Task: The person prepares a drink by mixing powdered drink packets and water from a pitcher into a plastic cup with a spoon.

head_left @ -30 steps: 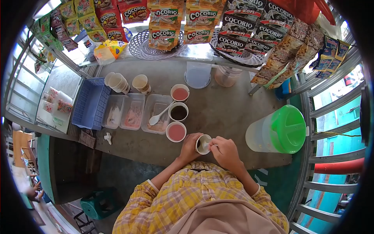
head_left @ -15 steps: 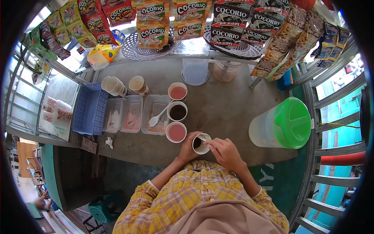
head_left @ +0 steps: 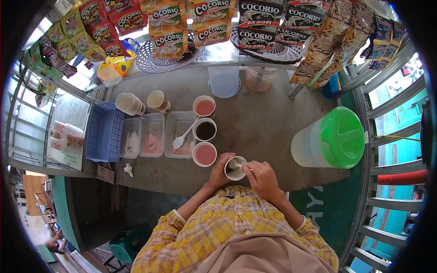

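Observation:
My left hand [head_left: 219,173] is wrapped around the side of a paper cup [head_left: 234,178] near the table's front edge, with dark liquid inside. My right hand [head_left: 263,179] pinches a pale spoon [head_left: 244,167] at the cup's right rim, and its lower end reaches into the cup. Just left and beyond stand three filled paper cups in a row: one with pink drink [head_left: 204,154], one with dark drink [head_left: 205,131] and another pink one [head_left: 204,108].
Plastic tubs [head_left: 168,152] with powder residue sit left, one holding a white spoon [head_left: 181,140]. Farther left are stacked paper cups [head_left: 130,103] and a blue basket [head_left: 104,156]. A green-lidded jug [head_left: 342,136] stands right. Drink sachets [head_left: 259,22] hang along the back.
The spoon has shifted inside the cup, with my right hand moving slightly. My left hand keeps its hold on the cup. The whole view has shifted a little.

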A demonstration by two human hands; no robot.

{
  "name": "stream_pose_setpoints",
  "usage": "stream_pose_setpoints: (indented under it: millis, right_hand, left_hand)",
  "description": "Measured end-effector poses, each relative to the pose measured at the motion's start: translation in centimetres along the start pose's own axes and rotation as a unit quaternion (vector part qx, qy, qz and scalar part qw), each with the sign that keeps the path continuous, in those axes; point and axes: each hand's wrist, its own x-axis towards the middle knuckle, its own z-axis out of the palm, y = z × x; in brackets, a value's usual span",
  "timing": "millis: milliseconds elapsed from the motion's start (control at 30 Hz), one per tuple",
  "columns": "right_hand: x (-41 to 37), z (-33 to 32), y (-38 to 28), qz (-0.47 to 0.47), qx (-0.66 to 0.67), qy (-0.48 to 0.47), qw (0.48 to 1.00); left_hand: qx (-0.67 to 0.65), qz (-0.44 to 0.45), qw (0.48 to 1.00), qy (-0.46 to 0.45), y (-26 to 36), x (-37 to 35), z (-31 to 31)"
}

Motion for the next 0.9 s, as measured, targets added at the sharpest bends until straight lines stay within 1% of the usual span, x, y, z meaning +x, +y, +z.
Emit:
stream_pose_setpoints:
  millis: [67, 167, 200, 300, 400, 500, 600, 700, 800, 900]
  right_hand:
    - [0.0, -0.1, 0.0, -0.006, -0.020, -0.012, 1.000]
    - [-0.1, -0.6, -0.5, -0.009, -0.017, -0.034, 0.999]
    - [-0.2, -0.7, -0.6, -0.009, -0.010, -0.042, 0.999]
    - [-0.4, -0.5, -0.8, -0.027, -0.065, -0.009, 0.998]
    - [-0.9, -0.3, -0.5, -0.039, -0.037, -0.051, 0.997]
    - [-1.2, -0.8, -0.3, -0.018, -0.008, -0.094, 0.995]
    - [-0.5, -0.9, -0.5, -0.042, -0.062, -0.038, 0.996]
    - [-0.7, -1.3, -0.2, -0.048, -0.007, -0.125, 0.991]
    - [-0.5, -1.4, -0.3, -0.023, -0.018, -0.103, 0.994]
    - [-0.6, -0.9, 0.2, -0.037, -0.027, -0.079, 0.996]
  left_hand:
    - [-0.008, 0.028, 1.000, 0.001, -0.5, -0.1, 0.3]
    - [-0.052, -0.048, 0.997, 0.009, -0.5, -0.6, 0.5]
    - [-0.048, -0.047, 0.998, 0.010, -0.6, -0.7, 0.5]
    - [-0.053, -0.045, 0.997, 0.011, -0.9, -0.9, 0.7]
    - [-0.072, -0.035, 0.997, 0.012, -1.1, -0.9, 0.6]
    - [-0.071, -0.019, 0.997, 0.007, -1.0, -0.7, 0.4]
    - [-0.061, -0.014, 0.998, 0.013, -1.0, -0.6, 0.5]
    - [-0.061, -0.005, 0.998, 0.032, -1.3, -0.6, 0.5]
    - [-0.056, 0.009, 0.998, 0.029, -1.2, -0.6, 0.6]
    - [-0.057, 0.007, 0.998, 0.030, -1.2, -0.5, 0.5]
